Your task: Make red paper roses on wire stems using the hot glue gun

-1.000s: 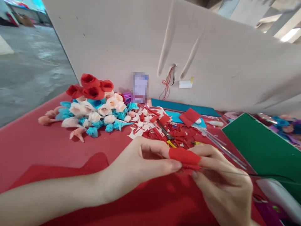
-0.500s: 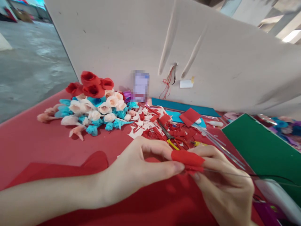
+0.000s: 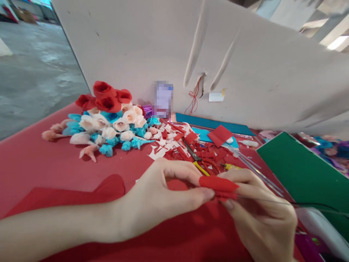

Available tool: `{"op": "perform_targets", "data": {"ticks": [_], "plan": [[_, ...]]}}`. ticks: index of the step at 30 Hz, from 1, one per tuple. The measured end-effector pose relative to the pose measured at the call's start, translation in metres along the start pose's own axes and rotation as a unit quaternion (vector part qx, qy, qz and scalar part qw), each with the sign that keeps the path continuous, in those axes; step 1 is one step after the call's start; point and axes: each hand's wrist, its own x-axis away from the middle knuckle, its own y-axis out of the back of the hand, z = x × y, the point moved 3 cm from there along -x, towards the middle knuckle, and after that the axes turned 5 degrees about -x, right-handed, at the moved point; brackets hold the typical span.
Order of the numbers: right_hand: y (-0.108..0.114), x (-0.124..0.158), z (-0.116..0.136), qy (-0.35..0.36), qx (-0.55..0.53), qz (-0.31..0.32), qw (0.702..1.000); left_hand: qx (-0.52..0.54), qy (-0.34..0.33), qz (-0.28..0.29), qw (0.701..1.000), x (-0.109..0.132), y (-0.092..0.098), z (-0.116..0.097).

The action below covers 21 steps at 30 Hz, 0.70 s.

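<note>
Between my two hands is a small rolled piece of red crepe paper (image 3: 219, 184), lying sideways. My left hand (image 3: 160, 200) pinches its left end between thumb and fingers. The fingertips of my right hand (image 3: 259, 211) close on its right end. From that end a thin wire (image 3: 267, 199) runs out to the right across my right fingers. Beneath my hands spreads a larger sheet of red paper (image 3: 169, 240). Just beyond them, scissors (image 3: 195, 156) with yellow handles rest among red and white paper scraps (image 3: 174, 140).
Paper flowers (image 3: 109, 123) in red, white, blue and pink are heaped at the back left. A red paper square (image 3: 220, 135) lies near thin clear rods (image 3: 253, 169). On the right is a green board (image 3: 300, 174). A pale panel (image 3: 141, 43) rises behind the red table (image 3: 27, 156).
Almost nothing differs. My right hand has shifted very slightly to the right, and both hands still pinch the rolled red paper.
</note>
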Motion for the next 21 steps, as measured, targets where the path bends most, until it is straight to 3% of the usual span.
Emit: {"op": "perform_targets", "data": {"ticks": [21], "plan": [[-0.003,0.0001,0.0029,-0.012,0.007,-0.01,1.0,-0.011,-0.044,-0.024,0.999,-0.0015,-0.0019,-0.004]]}}
